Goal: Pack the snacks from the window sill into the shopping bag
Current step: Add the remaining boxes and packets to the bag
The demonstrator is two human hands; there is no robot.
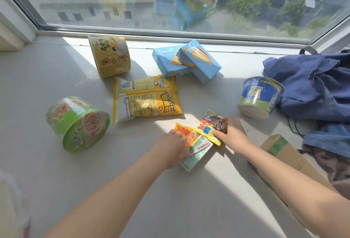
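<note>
While both hands work at lower centre of the window sill [47,78], the left hand [171,147] presses curled fingers on the orange snack packet [185,133] over a mint carton [197,154]; the right hand [230,134] pinches the yellow cartoon packet [207,125]. Best gather both packets together, then carry them right, past the blue noodle bowl [259,97], to the slumped blue shopping bag [310,88], whose mouth I cannot see. A cardboard box [284,152] lies beside that route.
</note>
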